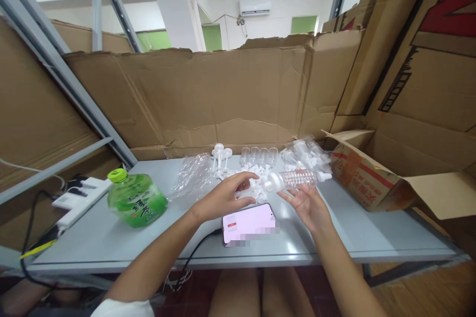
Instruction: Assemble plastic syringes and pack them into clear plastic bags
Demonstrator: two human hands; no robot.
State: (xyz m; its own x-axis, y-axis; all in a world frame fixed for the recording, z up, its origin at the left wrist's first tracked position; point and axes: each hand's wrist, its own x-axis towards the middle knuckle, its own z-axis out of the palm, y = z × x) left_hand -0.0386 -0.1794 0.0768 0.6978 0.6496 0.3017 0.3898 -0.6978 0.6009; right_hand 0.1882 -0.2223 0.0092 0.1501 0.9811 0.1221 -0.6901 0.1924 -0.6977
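My right hand (pixel 310 205) supports a clear ribbed plastic bottle (pixel 299 179), lying sideways across its fingers. The bottle has a white cap part (pixel 274 182) at its left end and a narrow white tip (pixel 326 177) at its right. My left hand (pixel 232 193) is a short way left of the bottle, fingers curved and apart from the thumb. It hovers by a heap of small white plastic parts (pixel 256 173), which it partly hides. Just below the hands lies a phone (pixel 250 224) with a lit screen.
Behind the heap stand several clear ribbed bottles (pixel 259 155) and white pump-like parts (pixel 222 153). Clear plastic bags (pixel 191 176) lie left of them; a bag of white parts (pixel 307 153) lies right. A green bottle (pixel 137 198), power strip (pixel 84 203) and open cardboard box (pixel 366 178) flank the table.
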